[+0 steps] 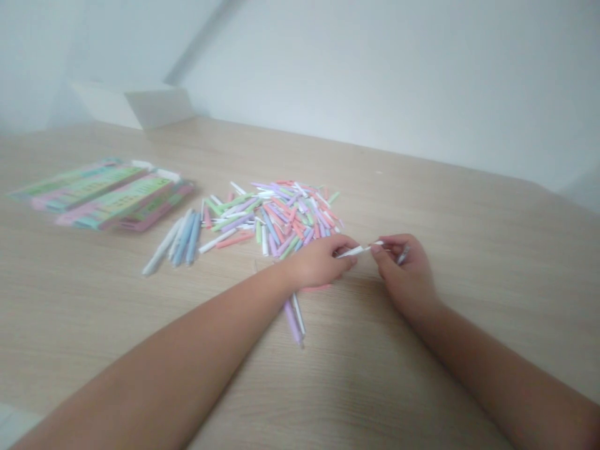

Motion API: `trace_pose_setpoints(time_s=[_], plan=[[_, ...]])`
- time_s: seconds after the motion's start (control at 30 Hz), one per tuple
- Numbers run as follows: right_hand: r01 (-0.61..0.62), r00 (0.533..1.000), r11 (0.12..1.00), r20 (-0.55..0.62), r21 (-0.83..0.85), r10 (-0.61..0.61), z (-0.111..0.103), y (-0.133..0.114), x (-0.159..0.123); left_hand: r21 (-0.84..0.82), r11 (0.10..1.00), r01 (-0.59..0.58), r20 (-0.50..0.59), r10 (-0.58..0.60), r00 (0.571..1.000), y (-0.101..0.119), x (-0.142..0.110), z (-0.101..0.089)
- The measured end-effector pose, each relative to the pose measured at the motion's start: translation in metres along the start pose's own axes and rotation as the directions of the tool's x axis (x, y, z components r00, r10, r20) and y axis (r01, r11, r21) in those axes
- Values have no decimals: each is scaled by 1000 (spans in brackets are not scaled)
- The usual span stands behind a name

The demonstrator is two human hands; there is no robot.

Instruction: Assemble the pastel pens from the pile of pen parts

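My left hand [323, 257] is closed, its fingers pinching a slim white pen barrel [351, 252] that points to the right. Facing it, the fingertips of my right hand [405, 262] pinch a thin white piece [375, 244], whose end meets or nearly meets the barrel. A small greyish piece [403, 254] also shows between my right fingers; blur hides what it is. Behind my left hand lies a heap of pastel pen parts [290, 215] in purple, green, coral, blue and white. A purple pen piece [292, 322] and a thin white one lie beside my left wrist, partly covered by it.
Several white and blue pens [180, 237] lie side by side left of the heap. Farther left are flat pastel packages [117, 194], overlapping. A white box-like object [159, 106] stands at the back left of the wooden table [492, 250], near the wall.
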State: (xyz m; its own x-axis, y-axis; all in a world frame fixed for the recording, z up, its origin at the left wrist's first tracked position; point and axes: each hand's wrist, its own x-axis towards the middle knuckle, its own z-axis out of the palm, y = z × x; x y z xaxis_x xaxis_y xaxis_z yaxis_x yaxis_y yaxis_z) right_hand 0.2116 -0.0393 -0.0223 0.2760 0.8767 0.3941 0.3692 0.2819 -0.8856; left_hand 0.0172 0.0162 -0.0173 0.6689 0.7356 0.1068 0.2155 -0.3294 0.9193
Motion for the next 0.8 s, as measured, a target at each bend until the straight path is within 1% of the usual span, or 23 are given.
trace_pose_setpoints(time_s=[0.2, 0.3, 0.47, 0.53, 0.63, 0.73, 0.8], plan=[[0, 1000, 999, -29, 51, 2, 1, -4, -3, -58, 998, 37, 2, -37, 999, -1, -1, 1], [-20, 1000, 998, -22, 67, 22, 1, -2, -3, -49, 998, 38, 3, -38, 999, 0, -1, 1], [-27, 998, 996, -55, 83, 32, 0, 3, -1, 10, 1000, 26, 9, -26, 1000, 1, -1, 0], [-32, 998, 998, -47, 52, 35, 0, 3, -1, 40, 999, 5, 6, -5, 1000, 2, -2, -1], [-16, 1000, 999, -5, -30, 16, 0, 1, 0, 74, 997, -34, -5, 35, 999, 3, -2, -2], [13, 998, 990, 62, -142, -5, -2, -2, -1, 99, 993, -57, -10, 58, 998, 4, -2, -2], [23, 995, 981, 104, -194, -3, -3, -4, -1, 83, 995, -56, -8, 57, 998, 5, -1, -3]])
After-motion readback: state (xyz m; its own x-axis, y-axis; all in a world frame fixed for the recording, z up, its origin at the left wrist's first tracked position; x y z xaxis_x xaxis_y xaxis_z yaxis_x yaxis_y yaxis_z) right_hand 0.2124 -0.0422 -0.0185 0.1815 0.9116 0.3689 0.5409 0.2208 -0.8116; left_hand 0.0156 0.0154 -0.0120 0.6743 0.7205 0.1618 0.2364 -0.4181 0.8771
